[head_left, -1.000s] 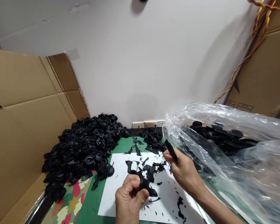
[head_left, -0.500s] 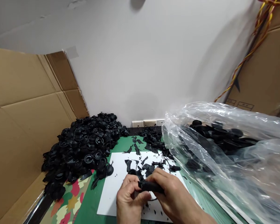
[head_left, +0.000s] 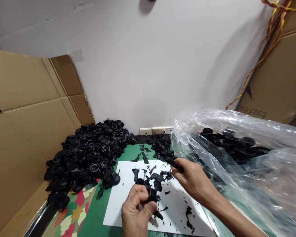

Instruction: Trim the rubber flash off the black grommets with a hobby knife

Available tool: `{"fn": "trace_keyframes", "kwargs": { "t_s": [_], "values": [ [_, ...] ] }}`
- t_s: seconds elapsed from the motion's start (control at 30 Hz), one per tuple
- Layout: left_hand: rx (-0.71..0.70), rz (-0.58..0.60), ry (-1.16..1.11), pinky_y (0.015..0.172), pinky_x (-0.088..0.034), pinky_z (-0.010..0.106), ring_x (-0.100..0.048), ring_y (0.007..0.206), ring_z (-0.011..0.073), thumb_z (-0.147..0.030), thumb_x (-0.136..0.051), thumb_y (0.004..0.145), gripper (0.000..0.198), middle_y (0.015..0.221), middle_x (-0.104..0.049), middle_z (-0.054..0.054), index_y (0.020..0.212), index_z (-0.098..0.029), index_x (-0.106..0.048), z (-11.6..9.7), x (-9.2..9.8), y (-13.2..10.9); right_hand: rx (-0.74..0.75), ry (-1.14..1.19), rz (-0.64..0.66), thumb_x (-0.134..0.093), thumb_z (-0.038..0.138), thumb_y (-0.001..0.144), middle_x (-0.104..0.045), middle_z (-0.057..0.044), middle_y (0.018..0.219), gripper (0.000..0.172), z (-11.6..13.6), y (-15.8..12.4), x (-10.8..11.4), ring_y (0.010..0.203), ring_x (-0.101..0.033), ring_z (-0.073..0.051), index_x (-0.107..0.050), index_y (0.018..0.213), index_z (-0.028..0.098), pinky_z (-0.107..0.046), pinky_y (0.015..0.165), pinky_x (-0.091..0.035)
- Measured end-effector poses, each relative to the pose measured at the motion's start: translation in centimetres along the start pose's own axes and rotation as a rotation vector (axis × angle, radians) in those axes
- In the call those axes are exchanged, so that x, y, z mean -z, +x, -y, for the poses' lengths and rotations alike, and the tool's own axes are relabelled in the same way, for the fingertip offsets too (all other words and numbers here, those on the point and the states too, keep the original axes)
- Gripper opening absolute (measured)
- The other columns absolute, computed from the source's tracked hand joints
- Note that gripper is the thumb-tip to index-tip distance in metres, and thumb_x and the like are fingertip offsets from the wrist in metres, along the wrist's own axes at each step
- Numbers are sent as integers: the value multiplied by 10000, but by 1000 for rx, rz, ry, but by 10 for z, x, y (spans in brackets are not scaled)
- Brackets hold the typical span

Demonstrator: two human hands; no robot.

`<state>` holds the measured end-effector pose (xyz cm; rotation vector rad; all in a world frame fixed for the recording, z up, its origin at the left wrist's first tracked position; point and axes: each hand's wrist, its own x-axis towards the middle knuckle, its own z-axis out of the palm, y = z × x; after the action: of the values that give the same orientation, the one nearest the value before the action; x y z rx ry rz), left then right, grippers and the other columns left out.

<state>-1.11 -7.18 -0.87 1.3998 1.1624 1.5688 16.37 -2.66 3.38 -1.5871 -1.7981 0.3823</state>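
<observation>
My left hand is closed near the front of the white sheet, thumb and fingers pinching a black ribbed rubber bellows. To its upper right, my right hand is closed round a dark elongated object that points up and left; I cannot make out its exact kind. Thin black rubber scraps are scattered over the white sheet around both hands. A black ring-shaped piece lies just behind my left fingers.
A large heap of black ribbed rubber parts stands at the left against cardboard. At the right lies a clear plastic bag with black parts inside. More scraps are piled at the back, before wall sockets.
My right hand has moved up and right, away from my left hand, taking the dark elongated object with it. The ribbed bellows in my left hand now shows.
</observation>
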Motion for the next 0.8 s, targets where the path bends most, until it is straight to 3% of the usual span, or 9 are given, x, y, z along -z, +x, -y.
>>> {"fn": "trace_keyframes", "kwargs": {
  "t_s": [0.07, 0.27, 0.47, 0.6, 0.7, 0.8],
  "values": [
    [101, -25, -94, 446, -392, 221, -477, 592, 143, -291, -754, 616, 202, 677, -495, 6, 531, -162, -625, 4, 0, 4, -31, 66, 20, -391, 234, 797, -545, -4, 499, 235, -2, -2, 5, 425, -481, -151, -487, 583, 216, -257, 401, -353],
    [179, -51, -208, 554, -448, 244, -545, 661, 169, -336, -793, 556, 233, 706, -584, 38, 556, -132, -681, 4, 1, 10, -120, 371, 75, -415, 401, 799, -518, 2, 541, 297, 7, -28, -6, 516, -470, -163, -429, 567, 215, -260, 462, -358],
    [481, -43, -447, 462, -425, 197, -532, 487, 102, -334, -817, 538, 279, 584, -635, 19, 685, -126, -705, -8, 2, 13, -144, 565, 57, -527, 353, 778, -628, -20, 699, 171, 16, -42, -13, 645, -577, -196, -607, 763, 202, -274, 574, -445],
    [597, -81, -581, 473, -464, 205, -619, 581, 150, -275, -850, 490, 310, 647, -674, 40, 696, -139, -661, -12, -2, 13, 34, 659, -34, -565, 208, 756, -640, -30, 800, 98, 25, -48, -23, 715, -608, -192, -627, 830, 225, -260, 607, -484],
    [620, -32, -631, 501, -484, 235, -618, 574, 154, -247, -854, 478, 304, 649, -673, 35, 678, -142, -650, -15, -6, 10, 185, 642, -186, -541, 115, 759, -606, -50, 839, 201, 29, -50, -36, 768, -600, -190, -635, 891, 233, -258, 634, -486],
    [610, 43, -632, 481, -463, 231, -581, 534, 138, -298, -845, 486, 317, 629, -656, 38, 694, -131, -673, -16, -7, 9, 226, 580, -254, -511, 87, 780, -565, -37, 771, 185, 30, -50, -44, 675, -580, -165, -628, 840, 216, -237, 561, -462]
  ]
}}
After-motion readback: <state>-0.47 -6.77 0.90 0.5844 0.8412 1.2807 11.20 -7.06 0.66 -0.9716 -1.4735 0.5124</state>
